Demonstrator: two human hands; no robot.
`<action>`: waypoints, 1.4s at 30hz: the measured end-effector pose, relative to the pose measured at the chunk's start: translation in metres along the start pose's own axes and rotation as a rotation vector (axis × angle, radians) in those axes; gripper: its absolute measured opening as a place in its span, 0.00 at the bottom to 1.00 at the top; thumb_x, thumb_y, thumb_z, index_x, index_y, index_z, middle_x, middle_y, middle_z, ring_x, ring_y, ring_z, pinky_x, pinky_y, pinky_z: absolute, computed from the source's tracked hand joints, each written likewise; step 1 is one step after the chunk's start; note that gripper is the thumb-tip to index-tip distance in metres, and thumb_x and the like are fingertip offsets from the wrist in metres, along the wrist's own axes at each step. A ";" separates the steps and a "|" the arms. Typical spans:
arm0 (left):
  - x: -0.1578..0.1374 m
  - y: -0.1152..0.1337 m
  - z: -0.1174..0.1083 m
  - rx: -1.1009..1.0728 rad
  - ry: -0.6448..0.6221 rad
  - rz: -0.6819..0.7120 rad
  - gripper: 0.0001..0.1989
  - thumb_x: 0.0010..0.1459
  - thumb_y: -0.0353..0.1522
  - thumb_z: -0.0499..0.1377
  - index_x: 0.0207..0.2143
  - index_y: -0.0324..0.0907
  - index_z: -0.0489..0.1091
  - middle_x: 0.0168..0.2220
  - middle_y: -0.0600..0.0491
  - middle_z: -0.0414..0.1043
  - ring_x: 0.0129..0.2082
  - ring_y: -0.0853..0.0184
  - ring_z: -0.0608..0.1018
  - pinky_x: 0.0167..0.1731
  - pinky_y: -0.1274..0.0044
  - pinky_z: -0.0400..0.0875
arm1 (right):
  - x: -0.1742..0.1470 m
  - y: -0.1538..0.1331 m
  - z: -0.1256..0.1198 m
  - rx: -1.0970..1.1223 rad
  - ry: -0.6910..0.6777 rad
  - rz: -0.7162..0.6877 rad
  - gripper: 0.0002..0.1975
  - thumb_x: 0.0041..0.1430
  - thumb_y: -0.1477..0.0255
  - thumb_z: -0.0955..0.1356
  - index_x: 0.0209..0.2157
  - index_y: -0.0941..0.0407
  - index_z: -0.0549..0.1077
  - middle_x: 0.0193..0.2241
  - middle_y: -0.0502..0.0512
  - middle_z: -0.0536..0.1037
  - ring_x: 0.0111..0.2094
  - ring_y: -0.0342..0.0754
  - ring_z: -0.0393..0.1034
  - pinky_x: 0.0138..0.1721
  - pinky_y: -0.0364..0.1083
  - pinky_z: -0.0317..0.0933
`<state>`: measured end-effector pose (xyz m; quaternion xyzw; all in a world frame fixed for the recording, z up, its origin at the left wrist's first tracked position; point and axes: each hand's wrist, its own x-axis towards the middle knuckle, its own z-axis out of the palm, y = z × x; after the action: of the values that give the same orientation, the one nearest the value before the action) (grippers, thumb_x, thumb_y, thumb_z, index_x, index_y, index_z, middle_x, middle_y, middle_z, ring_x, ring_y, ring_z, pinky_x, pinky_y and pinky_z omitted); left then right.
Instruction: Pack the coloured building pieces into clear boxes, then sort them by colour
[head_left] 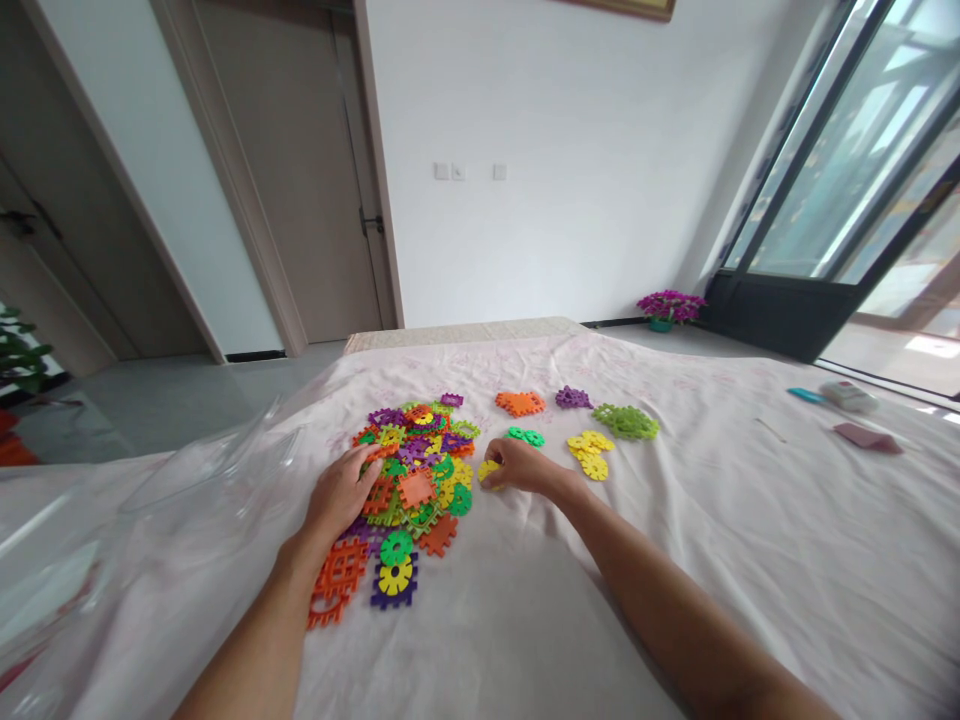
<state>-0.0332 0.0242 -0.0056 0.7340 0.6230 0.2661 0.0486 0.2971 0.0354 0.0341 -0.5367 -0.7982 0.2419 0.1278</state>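
My right hand [517,466] pinches a yellow notched plastic disc [488,470] just right of the mixed pile. My left hand [343,490] is at the pile's left side, its fingers and thumb closed on the edge of an orange toothed building piece [385,452]. The pile mixes orange, purple, green and yellow interlocking pieces, with a flat orange square [416,487] on top. At its near edge a yellow disc [395,575] lies on a dark purple square [405,597], touching a green disc [396,547].
Separate groups lie to the right: orange pieces [520,403], purple pieces [574,398], light green pieces [627,422], green discs [527,437] and yellow discs [595,467]. Clear plastic [217,490] spreads at left. A pink item [868,438] and a white object [849,397] sit far right.
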 end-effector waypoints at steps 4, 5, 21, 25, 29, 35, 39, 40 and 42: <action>0.000 -0.002 0.001 -0.004 -0.002 0.004 0.23 0.63 0.42 0.45 0.54 0.43 0.67 0.57 0.50 0.68 0.57 0.62 0.69 0.58 0.71 0.61 | 0.001 0.008 -0.011 0.103 -0.035 -0.071 0.08 0.51 0.67 0.69 0.31 0.58 0.73 0.25 0.47 0.72 0.27 0.41 0.64 0.26 0.39 0.50; 0.001 -0.003 0.002 -0.005 -0.004 0.006 0.23 0.64 0.42 0.45 0.54 0.43 0.67 0.57 0.50 0.68 0.57 0.62 0.69 0.58 0.70 0.61 | 0.001 0.012 -0.016 0.096 -0.003 -0.064 0.08 0.52 0.67 0.69 0.32 0.58 0.73 0.26 0.47 0.73 0.27 0.41 0.64 0.26 0.39 0.51; 0.001 -0.003 0.002 0.010 -0.008 0.001 0.23 0.64 0.42 0.45 0.54 0.44 0.67 0.58 0.50 0.68 0.58 0.63 0.68 0.58 0.71 0.60 | -0.035 0.052 -0.098 -0.433 0.160 0.481 0.12 0.48 0.68 0.70 0.36 0.52 0.78 0.38 0.55 0.79 0.38 0.50 0.71 0.32 0.43 0.56; 0.001 -0.004 0.003 -0.006 -0.008 0.007 0.22 0.64 0.42 0.45 0.54 0.44 0.68 0.57 0.50 0.68 0.58 0.63 0.69 0.58 0.71 0.60 | -0.028 0.010 -0.074 -0.244 0.050 0.141 0.08 0.51 0.68 0.68 0.32 0.54 0.78 0.29 0.50 0.78 0.29 0.44 0.69 0.28 0.41 0.52; 0.000 -0.003 0.001 -0.005 -0.013 0.005 0.23 0.64 0.42 0.45 0.54 0.43 0.67 0.58 0.49 0.67 0.58 0.62 0.69 0.58 0.70 0.60 | -0.020 -0.030 -0.029 -0.188 -0.058 0.033 0.13 0.51 0.59 0.70 0.30 0.53 0.78 0.26 0.50 0.77 0.26 0.43 0.66 0.26 0.41 0.49; -0.001 0.000 0.000 0.002 -0.006 -0.002 0.23 0.64 0.42 0.45 0.55 0.44 0.67 0.57 0.50 0.68 0.58 0.63 0.69 0.58 0.72 0.61 | -0.016 -0.047 0.012 -0.249 -0.017 0.004 0.14 0.48 0.57 0.71 0.30 0.53 0.76 0.27 0.50 0.77 0.27 0.43 0.65 0.25 0.42 0.47; 0.000 -0.001 0.001 0.003 -0.009 0.004 0.23 0.64 0.41 0.45 0.55 0.44 0.67 0.58 0.50 0.68 0.58 0.63 0.68 0.58 0.71 0.60 | -0.016 -0.043 0.014 -0.145 -0.040 -0.021 0.08 0.50 0.64 0.69 0.29 0.54 0.76 0.25 0.47 0.75 0.24 0.40 0.63 0.24 0.41 0.46; 0.000 -0.001 0.002 0.004 -0.010 0.006 0.23 0.64 0.41 0.45 0.55 0.43 0.67 0.58 0.50 0.68 0.58 0.63 0.68 0.58 0.71 0.60 | -0.015 -0.041 0.013 -0.103 -0.053 -0.027 0.08 0.50 0.66 0.69 0.29 0.55 0.76 0.24 0.47 0.74 0.24 0.40 0.62 0.24 0.40 0.47; 0.000 -0.001 0.001 0.003 -0.013 0.007 0.23 0.64 0.41 0.45 0.55 0.43 0.67 0.58 0.49 0.68 0.58 0.62 0.68 0.58 0.71 0.60 | -0.014 -0.037 0.010 -0.014 -0.082 -0.033 0.07 0.50 0.67 0.68 0.28 0.56 0.75 0.23 0.46 0.73 0.23 0.39 0.61 0.23 0.40 0.47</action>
<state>-0.0335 0.0248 -0.0071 0.7381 0.6203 0.2607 0.0505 0.2687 0.0092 0.0456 -0.5142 -0.8131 0.2558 0.0952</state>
